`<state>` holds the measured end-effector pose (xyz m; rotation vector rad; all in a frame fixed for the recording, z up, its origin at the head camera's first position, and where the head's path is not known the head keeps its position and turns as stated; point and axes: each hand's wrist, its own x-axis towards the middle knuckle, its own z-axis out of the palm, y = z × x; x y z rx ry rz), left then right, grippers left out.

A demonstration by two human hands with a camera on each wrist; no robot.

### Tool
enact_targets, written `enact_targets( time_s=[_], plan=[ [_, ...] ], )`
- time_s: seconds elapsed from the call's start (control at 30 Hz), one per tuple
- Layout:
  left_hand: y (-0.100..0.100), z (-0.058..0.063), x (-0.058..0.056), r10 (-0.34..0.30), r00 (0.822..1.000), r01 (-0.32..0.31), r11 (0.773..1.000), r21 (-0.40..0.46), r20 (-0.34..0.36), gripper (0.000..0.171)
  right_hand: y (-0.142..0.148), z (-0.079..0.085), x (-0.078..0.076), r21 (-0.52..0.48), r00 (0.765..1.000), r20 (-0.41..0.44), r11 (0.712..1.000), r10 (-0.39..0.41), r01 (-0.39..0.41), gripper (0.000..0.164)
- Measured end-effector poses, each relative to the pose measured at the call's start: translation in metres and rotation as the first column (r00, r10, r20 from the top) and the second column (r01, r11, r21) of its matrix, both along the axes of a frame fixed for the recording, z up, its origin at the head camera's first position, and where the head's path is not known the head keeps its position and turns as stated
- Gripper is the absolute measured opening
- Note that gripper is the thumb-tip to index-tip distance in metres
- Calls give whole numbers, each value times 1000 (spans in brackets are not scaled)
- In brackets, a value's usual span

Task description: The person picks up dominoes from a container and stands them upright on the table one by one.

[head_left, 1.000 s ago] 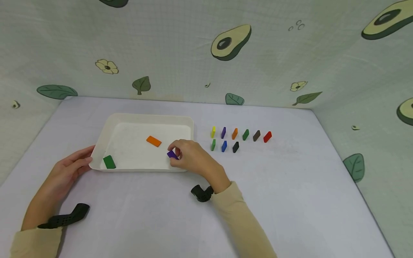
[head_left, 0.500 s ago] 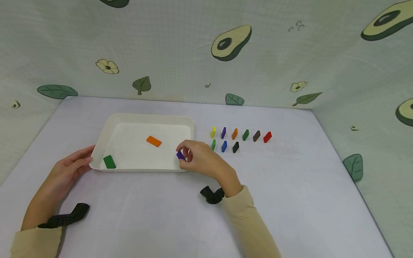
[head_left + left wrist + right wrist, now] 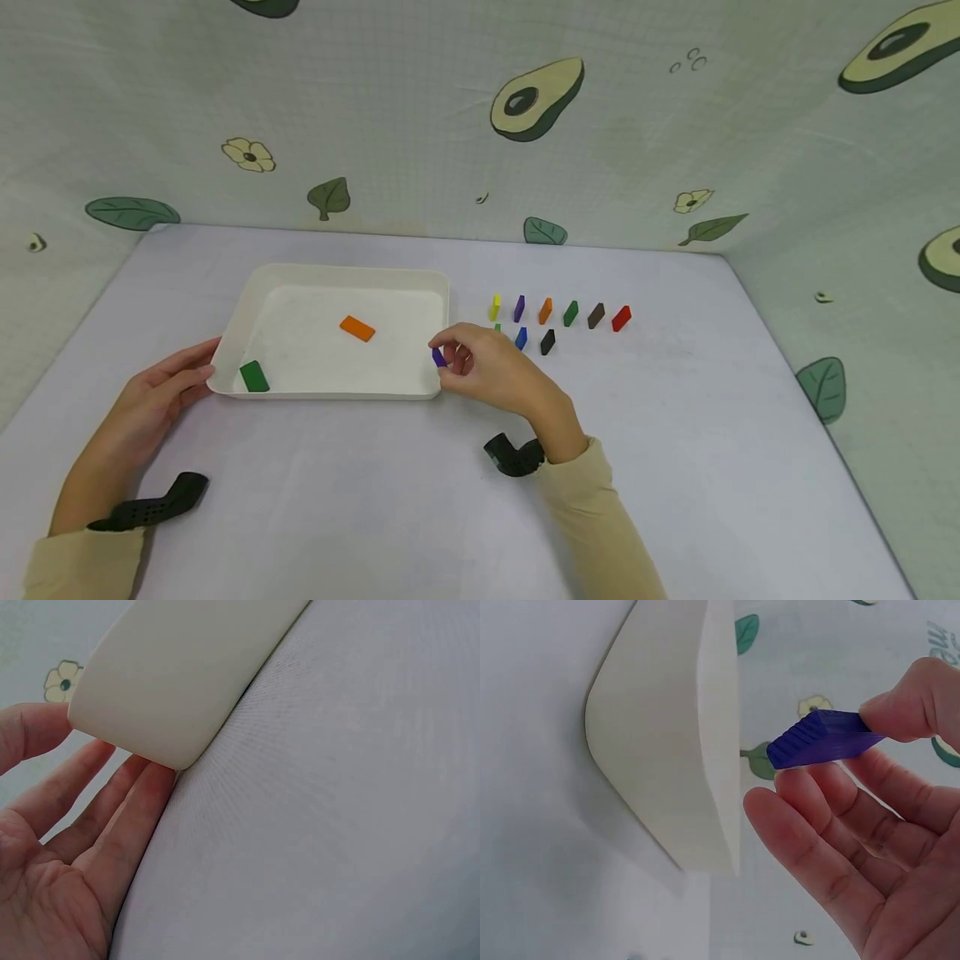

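Note:
My right hand (image 3: 498,367) pinches a purple domino block (image 3: 821,740) between thumb and fingers, over the right side of the white tray (image 3: 322,283) in the head view. In the right wrist view the block is off the surface, apart from the tray's wall, with one ridged end showing. At the tray's near left corner, my left hand (image 3: 161,392) touches the outside with straight fingers, and its thumb rests by the rim in the left wrist view. Inside the tray lie an orange domino block (image 3: 357,328) and a green domino block (image 3: 254,377).
Right of the tray, several small blocks stand upright in two rows, among them a yellow block (image 3: 495,307), a red block (image 3: 621,318) and a black block (image 3: 547,342). A white cloth (image 3: 337,500) covers the table. Behind hangs a printed avocado curtain (image 3: 405,117).
My right hand has moved right with the purple domino block, from above the tray floor to the tray's right rim. The left hand, tray and other blocks stay where they were.

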<state>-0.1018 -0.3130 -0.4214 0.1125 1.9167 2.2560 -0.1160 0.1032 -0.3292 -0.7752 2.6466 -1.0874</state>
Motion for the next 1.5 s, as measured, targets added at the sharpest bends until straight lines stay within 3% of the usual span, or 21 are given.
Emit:
enact_targets(
  time_s=[0.23, 0.43, 0.83, 1.07, 1.5],
  plan=[
    [1, 0, 0, 2, 1000, -2, 1000, -14, -4, 40, 16, 6, 3, -13, 999, -34, 999, -37, 36, 27],
    [0, 0, 0, 10, 1000, -10, 1000, -11, 10, 39, 31, 13, 4, -26, 995, -8, 994, -103, 102, 27],
    [-2, 0, 1, 9, 1000, -9, 1000, -6, 8, 39, 60, 20, 4, -132, 985, -26, 978, -168, 163, 27],
    [-2, 0, 0, -2, 1000, 2, 1000, -9, 3, 40, 75, 22, 3, -110, 975, -78, 973, -210, 201, 27],
    [-2, 0, 0, 7, 1000, -7, 1000, -12, 7, 39, 90, 18, 1, -117, 968, -132, 973, -213, 198, 27]
  ],
)
